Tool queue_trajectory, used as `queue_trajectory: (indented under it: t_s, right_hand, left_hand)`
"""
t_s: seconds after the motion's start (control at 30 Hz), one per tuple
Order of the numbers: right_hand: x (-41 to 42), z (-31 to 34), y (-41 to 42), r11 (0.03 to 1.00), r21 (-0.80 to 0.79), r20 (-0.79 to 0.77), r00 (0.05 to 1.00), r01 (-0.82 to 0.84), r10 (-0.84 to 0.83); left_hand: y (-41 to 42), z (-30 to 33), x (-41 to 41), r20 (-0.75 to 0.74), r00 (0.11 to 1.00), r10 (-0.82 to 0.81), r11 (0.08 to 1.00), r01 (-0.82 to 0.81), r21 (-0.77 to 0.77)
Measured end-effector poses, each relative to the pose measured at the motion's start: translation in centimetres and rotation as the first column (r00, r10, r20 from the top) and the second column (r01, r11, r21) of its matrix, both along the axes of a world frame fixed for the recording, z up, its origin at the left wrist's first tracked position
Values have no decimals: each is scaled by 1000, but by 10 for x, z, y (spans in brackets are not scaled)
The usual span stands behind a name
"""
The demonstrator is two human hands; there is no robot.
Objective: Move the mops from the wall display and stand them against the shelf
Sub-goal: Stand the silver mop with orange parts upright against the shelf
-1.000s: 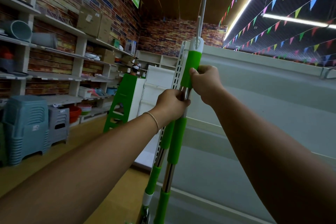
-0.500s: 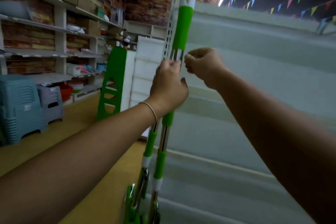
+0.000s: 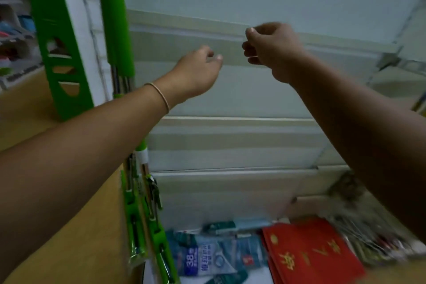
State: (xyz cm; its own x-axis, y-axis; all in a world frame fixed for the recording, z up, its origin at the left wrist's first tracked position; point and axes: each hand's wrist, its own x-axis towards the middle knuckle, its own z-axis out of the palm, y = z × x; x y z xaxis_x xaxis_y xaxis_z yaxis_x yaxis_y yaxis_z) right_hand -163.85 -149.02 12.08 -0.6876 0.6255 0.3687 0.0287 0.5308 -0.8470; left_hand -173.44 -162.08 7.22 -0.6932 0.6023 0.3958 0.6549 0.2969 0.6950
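Two green-and-steel mops [image 3: 119, 37] stand upright against the left end of the pale shelf unit [image 3: 230, 127], their green heads [image 3: 147, 233] down by the floor. My left hand [image 3: 196, 71] hovers to the right of the poles, fingers loosely curled, holding nothing. My right hand [image 3: 274, 50] is further right at about the same height, fingers loosely curled and empty. Both hands are in front of the shelf's edges and apart from the mops. My left forearm hides the middle of the poles.
A green-and-white stepladder-like stand [image 3: 62, 46] is left of the mops. On the bottom shelf lie blue packets [image 3: 214, 256], red booklets [image 3: 309, 253] and several long utensils [image 3: 368, 237]. Tan floor [image 3: 34, 110] spreads to the left. The picture is blurred by motion.
Both hands have let go of the mop poles and moved right, away from them. The camera has tilted down and right, so the mops now stand at the left.
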Motion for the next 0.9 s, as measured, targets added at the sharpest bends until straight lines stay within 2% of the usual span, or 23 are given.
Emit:
queue_trajectory:
  t_s: [0.3, 0.5, 0.73, 0.9]
  right_hand:
    - [151, -51, 102, 984, 19, 124, 976, 178, -179]
    - [277, -93, 186, 956, 96, 197, 936, 279, -293]
    - [433, -121, 269, 873, 120, 258, 834, 473, -487]
    - [550, -130, 308, 767, 145, 271, 721, 625, -638]
  left_hand:
    - [119, -28, 108, 66, 964, -258, 962, 263, -80]
    - [227, -73, 216, 89, 892, -443, 871, 451, -194]
    - [353, -96, 351, 116, 746, -656, 718, 664, -210]
    - [425, -106, 452, 84, 619, -781, 593, 777, -212]
